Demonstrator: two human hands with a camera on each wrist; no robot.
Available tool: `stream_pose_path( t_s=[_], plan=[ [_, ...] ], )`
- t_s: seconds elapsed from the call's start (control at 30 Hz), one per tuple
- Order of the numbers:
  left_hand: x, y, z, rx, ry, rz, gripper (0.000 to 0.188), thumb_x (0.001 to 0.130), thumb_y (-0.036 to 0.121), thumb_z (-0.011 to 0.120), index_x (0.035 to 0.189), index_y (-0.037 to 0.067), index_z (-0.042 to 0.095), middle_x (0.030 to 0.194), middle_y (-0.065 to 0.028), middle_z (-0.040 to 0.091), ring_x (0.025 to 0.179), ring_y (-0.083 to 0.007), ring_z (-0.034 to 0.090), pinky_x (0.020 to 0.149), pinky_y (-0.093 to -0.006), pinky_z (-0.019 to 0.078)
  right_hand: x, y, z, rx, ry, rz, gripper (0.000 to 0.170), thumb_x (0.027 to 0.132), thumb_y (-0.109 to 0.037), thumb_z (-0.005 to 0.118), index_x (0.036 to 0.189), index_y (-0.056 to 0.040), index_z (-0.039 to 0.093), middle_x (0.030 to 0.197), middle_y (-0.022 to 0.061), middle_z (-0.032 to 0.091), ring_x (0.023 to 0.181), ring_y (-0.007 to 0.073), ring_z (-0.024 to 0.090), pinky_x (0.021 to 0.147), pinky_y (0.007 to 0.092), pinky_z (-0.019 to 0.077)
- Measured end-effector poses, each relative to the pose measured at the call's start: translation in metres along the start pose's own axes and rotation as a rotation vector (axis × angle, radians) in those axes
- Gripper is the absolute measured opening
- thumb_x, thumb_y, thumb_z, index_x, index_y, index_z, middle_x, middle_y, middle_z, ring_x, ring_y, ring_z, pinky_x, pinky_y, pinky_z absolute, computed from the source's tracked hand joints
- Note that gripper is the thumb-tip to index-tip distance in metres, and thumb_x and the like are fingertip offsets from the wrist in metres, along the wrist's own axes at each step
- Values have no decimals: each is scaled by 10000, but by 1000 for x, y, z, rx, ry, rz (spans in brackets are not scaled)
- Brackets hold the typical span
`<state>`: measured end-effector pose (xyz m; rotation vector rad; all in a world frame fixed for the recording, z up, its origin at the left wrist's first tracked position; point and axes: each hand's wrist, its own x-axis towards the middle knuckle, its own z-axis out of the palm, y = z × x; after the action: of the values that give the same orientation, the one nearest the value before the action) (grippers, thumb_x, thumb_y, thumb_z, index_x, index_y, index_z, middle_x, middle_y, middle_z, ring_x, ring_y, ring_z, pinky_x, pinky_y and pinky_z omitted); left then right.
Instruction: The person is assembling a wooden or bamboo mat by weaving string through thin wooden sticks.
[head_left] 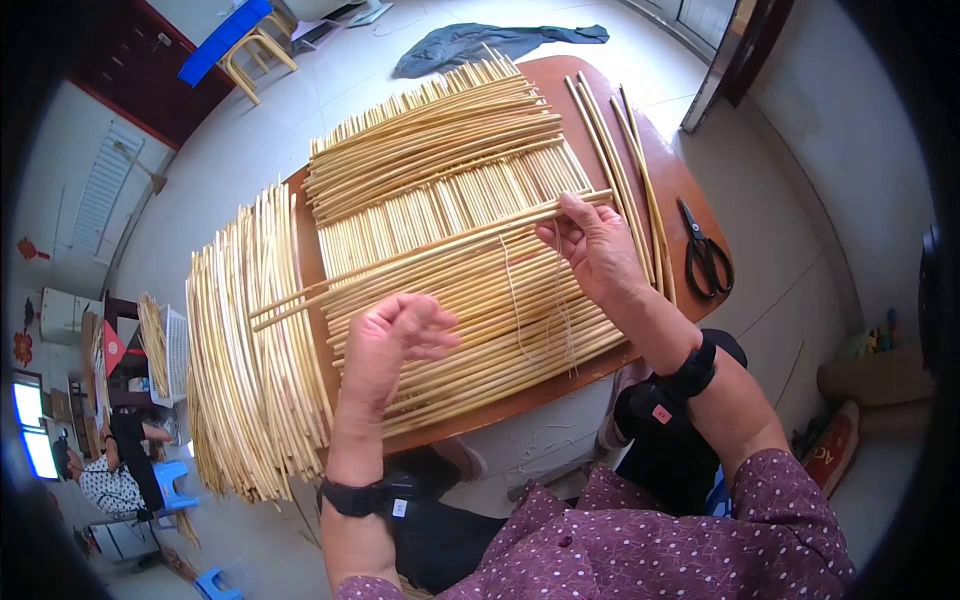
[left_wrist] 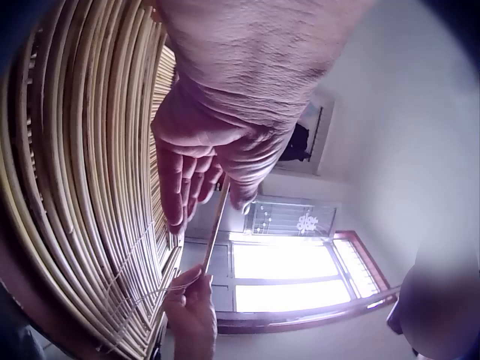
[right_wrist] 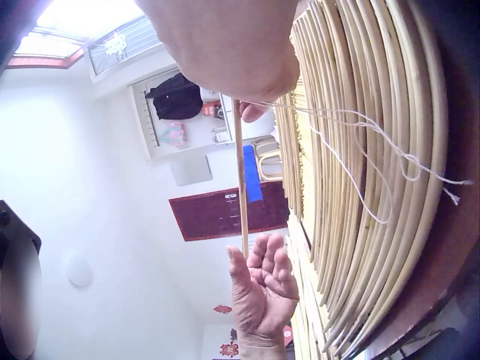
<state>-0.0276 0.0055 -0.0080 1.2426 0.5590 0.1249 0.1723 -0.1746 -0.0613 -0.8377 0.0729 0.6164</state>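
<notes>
My right hand (head_left: 603, 252) pinches the right end of a long thin stick (head_left: 430, 250) lying across the rows of sticks on the table. A white string (head_left: 512, 290) trails from near those fingers over the front row. My left hand (head_left: 380, 350) is raised over the left part of that row, its fingers loosely bent. In the left wrist view its palm shows nothing gripped, and the stick (left_wrist: 216, 229) passes beyond the fingers. Under both hands lies a row of sticks (head_left: 480, 330) set side by side; farther back another bundle (head_left: 440, 140) lies across upright sticks.
Black scissors (head_left: 707, 262) lie at the right of the brown table (head_left: 668, 170), beside several loose sticks (head_left: 620, 165). A thick pile of sticks (head_left: 245, 350) covers the left end. Dark cloth (head_left: 490, 45) lies on the floor behind. Another person (head_left: 115, 480) sits far left.
</notes>
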Motion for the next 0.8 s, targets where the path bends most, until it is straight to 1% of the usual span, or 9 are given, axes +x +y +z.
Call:
stream_pose_path(
  t_s=[0.03,0.07,0.1,0.2,0.23,0.3,0.37,0.43,0.8],
  plan=[
    [-3,3,1,246,-10,-40,260,909,252,666,958,-2,642,961,-177,686,910,-215,691,736,-297,586,0,-1,1,0,8,-2,136,936,-129,613,937,-4,560,855,81,622,791,176,664,745,315,610],
    [-8,5,8,243,74,80,196,903,196,675,880,2,663,853,-115,696,750,-134,682,657,-247,561,-1,-2,2,1,9,-2,136,936,-129,613,937,-4,560,855,81,622,791,176,664,745,315,610],
    [-8,4,7,244,72,76,196,903,196,675,880,2,663,853,-115,696,750,-134,682,657,-247,561,-2,-2,3,-10,10,0,137,937,-132,612,937,-6,560,857,80,622,792,176,664,750,317,608],
    [-1,12,7,903,374,877,179,844,148,720,992,50,693,829,-64,660,694,-139,611,641,-265,508,-1,2,-1,-41,-20,8,142,940,-142,610,933,-9,562,856,79,622,787,174,664,755,320,606],
    [3,17,8,902,375,875,179,844,148,720,992,50,693,829,-64,660,694,-139,611,641,-265,508,0,4,-2,-59,-58,15,146,941,-149,610,927,-10,564,853,78,622,782,173,663,755,320,604],
    [12,24,11,1539,401,1184,266,800,197,744,1031,73,698,841,-66,656,716,-183,622,663,-288,510,-2,8,0,-63,-47,20,153,940,-158,613,919,-13,573,833,71,622,774,169,663,747,315,601],
    [19,11,9,1485,362,1184,314,778,236,746,1062,110,703,832,-33,655,689,-194,619,639,-296,507,-4,11,0,-75,-92,49,165,920,-164,639,906,-21,558,841,57,597,755,138,627,741,319,621],
    [16,3,14,1416,264,936,310,787,215,739,1086,147,704,819,-10,650,659,-169,615,601,-297,503,-6,13,1,-85,-76,56,182,910,-166,651,914,-16,548,843,63,597,756,142,629,746,322,621],
    [23,-8,32,1350,167,930,296,805,184,729,1100,171,709,759,4,617,584,-156,593,514,-312,471,-29,16,18,-85,-106,94,171,917,-158,642,877,-29,537,782,46,594,713,133,640,743,309,618]
  ],
)
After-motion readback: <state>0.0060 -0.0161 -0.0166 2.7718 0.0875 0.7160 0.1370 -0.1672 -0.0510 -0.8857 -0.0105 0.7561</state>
